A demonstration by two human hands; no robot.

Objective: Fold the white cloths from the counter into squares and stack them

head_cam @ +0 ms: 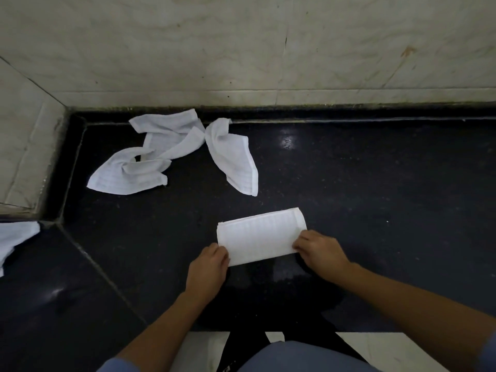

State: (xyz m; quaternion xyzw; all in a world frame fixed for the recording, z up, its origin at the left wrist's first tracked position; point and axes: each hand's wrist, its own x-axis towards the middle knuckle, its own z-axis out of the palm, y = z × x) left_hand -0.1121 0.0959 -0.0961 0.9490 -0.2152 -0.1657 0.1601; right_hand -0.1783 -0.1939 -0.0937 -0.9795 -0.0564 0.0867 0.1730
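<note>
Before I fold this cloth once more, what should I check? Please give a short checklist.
1. Left hand pinches the near left corner of the folded cloth: ok.
2. Right hand pinches its near right corner: ok.
3. It lies flat on the black counter: ok.
4. Shape is square: not ok, a long rectangle.
5. Crumpled cloths lie apart from it: ok.
6. A stack is ready: cannot tell; the cloth at the left edge is cut off.

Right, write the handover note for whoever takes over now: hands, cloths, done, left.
Left hand pinches the near-left corner of the half-folded cloth; right hand pinches its near-right corner.
It lies as a rectangle on the counter, not yet square.
Crumpled cloths wait back left; another white cloth shows at the left edge.
Left: finish the square, fold the rest, stack. No stack in view.
</note>
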